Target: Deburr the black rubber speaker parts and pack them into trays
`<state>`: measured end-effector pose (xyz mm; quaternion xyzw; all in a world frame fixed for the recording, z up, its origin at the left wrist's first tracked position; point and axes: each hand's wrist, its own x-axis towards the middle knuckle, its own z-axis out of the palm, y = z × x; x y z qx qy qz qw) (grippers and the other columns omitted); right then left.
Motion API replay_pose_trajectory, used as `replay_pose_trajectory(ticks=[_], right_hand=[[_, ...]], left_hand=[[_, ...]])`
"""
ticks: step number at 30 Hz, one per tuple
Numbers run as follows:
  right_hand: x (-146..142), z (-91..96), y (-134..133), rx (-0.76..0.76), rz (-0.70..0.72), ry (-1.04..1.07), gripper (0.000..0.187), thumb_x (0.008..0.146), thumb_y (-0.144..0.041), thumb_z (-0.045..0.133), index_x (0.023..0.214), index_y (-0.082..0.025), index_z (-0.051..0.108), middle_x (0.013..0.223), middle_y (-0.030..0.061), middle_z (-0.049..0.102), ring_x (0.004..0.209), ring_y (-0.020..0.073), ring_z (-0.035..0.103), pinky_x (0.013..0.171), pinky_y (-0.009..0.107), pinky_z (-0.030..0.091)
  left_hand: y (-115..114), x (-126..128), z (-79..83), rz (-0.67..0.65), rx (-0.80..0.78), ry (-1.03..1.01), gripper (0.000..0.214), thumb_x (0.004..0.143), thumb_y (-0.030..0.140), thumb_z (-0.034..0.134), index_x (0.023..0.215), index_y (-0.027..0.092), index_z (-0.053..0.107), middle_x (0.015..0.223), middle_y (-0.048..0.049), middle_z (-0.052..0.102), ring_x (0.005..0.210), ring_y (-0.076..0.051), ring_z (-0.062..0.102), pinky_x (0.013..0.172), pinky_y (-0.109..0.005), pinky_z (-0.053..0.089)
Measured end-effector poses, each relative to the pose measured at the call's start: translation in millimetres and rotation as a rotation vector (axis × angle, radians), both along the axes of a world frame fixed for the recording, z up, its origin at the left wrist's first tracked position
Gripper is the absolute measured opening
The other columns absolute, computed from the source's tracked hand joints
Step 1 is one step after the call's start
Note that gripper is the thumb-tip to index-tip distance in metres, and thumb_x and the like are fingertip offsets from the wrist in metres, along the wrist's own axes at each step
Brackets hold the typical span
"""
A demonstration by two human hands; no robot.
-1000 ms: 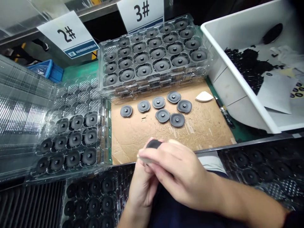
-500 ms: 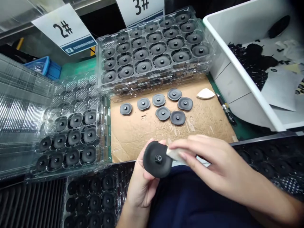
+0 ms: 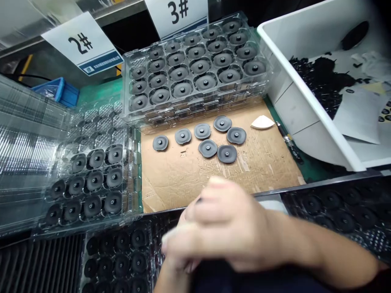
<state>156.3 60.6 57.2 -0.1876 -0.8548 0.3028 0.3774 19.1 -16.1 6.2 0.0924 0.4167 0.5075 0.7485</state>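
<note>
My right hand (image 3: 226,228) sweeps across the lower middle of the head view, smeared by motion, so its fingers cannot be read. It covers most of my left hand (image 3: 174,272), of which only the wrist and heel show beneath it. A dark sliver (image 3: 199,200) peeks out at the top of the hands; I cannot tell what it is. Several grey round discs (image 3: 207,148) with centre studs lie loose on a cardboard sheet (image 3: 183,175) just beyond the hands.
A stack of clear trays (image 3: 195,69) full of discs stands behind the cardboard. A part-filled clear tray (image 3: 94,179) lies left. Dark trays (image 3: 122,256) sit in front. A white bin (image 3: 305,106) stands right, with a white wedge (image 3: 262,122) and a pen (image 3: 288,142) beside it.
Half a second ago my left hand held a black disc face up and my right hand a small white piece beside it. Now the right hand has swept left over both, hiding them.
</note>
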Motion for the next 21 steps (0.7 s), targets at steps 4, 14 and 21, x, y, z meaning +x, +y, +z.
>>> replay_pose_trajectory(ticks=[4,14,21], right_hand=[[12,-36.9,9,-0.450,-0.411,0.012,0.021,0.089,-0.017,0.051,0.102,-0.018,0.068,0.092,0.0015,0.069,0.073,0.0100,0.059,0.064,0.022,0.044],[21,-83.1,-19,-0.619,-0.532,-0.177,0.025,0.089,-0.023,0.050,0.106,-0.017,0.067,0.095,0.0065,0.071,0.083,0.0169,0.065,0.067,0.027,0.050],[-6,2.9,-26,-0.140,-0.264,0.009,0.025,0.089,-0.012,0.044,0.105,-0.008,0.062,0.084,0.0077,0.069,0.074,0.0166,0.061,0.071,0.031,0.049]], left_hand=[[5,-5,7.0,-0.079,-0.038,-0.114,0.059,0.052,0.040,0.083,0.107,0.028,0.067,0.105,-0.0024,0.071,0.098,-0.026,0.066,0.094,-0.037,0.048],[11,-8,8.1,-0.108,-0.041,-0.174,0.047,0.056,0.039,0.081,0.101,0.031,0.069,0.106,0.0010,0.071,0.093,-0.021,0.068,0.082,-0.027,0.052],[12,-10,8.7,0.002,-0.017,-0.002,0.051,0.056,0.032,0.083,0.104,0.026,0.067,0.108,-0.0030,0.070,0.106,-0.024,0.062,0.100,-0.035,0.044]])
